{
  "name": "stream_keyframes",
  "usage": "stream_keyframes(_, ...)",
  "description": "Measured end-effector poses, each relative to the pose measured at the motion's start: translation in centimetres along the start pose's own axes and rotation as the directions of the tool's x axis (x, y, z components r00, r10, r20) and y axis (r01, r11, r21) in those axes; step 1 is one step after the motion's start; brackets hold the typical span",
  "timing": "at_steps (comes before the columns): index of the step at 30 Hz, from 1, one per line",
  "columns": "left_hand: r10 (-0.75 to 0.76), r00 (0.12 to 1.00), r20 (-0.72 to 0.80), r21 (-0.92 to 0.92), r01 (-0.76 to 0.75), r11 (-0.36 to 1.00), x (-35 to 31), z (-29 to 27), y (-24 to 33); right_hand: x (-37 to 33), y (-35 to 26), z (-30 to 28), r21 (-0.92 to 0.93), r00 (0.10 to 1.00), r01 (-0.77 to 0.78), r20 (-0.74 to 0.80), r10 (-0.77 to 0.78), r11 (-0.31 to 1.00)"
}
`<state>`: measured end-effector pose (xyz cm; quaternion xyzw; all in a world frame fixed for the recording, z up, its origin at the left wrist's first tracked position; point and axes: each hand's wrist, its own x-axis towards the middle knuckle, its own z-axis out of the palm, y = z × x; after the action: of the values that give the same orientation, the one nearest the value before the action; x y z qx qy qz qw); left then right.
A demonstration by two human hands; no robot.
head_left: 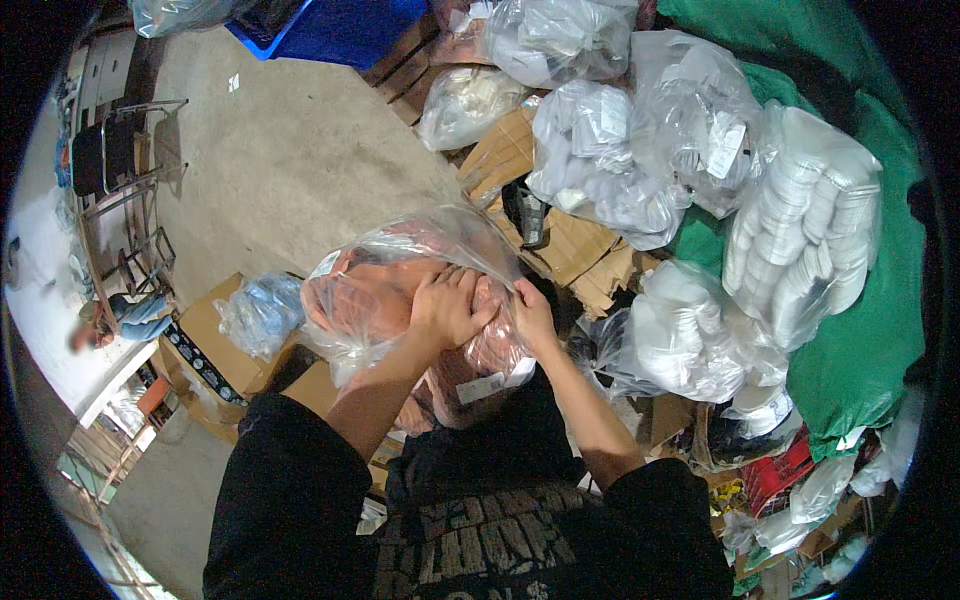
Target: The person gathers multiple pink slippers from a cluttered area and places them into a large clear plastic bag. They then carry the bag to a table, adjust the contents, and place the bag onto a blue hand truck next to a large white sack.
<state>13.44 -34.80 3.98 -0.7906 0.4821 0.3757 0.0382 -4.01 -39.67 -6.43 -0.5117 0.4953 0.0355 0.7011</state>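
Note:
A large clear plastic bag [375, 295] packed with salmon-pink, soft-looking pieces rests against the front of my body. My left hand [450, 308] lies flat on top of it, its fingers stretched over the plastic. At the bag's right side, my right hand [531, 314] is closed on the plastic near the edge, with its fingertips partly hidden. White labels show on the bag, one at the upper left and another label [481, 388] at the lower right. What the pink pieces are, I cannot tell.
Cardboard boxes, one [235, 335] with a light-blue bag [265, 313], stand to the left. On the right are several clear bags of white pieces [800, 225], green cloth [860, 340] and torn cardboard [575, 255]. A blue bin [330, 30] and metal-framed chair [120, 150] stand farther off.

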Motion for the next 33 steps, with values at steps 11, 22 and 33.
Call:
stream_keyframes(11,0.001,0.984,-0.176,0.032,0.005,0.999,-1.7,-0.8,0.7,-4.9,-0.2,-1.7,-0.183,0.995,-0.086,0.039,0.095,0.979)
stream_keyframes(22,0.247,0.941,-0.232,0.039,-0.245,0.969,-12.7,2.3,6.2,-6.2,5.8,3.9,0.211,0.969,-0.106,-0.197,0.149,0.972)
stream_keyframes(33,0.256,0.936,-0.239,0.25,-0.196,0.948,-10.0,4.1,0.4,-5.5,1.2,3.1,0.039,0.999,-0.038,-0.035,0.039,0.999)
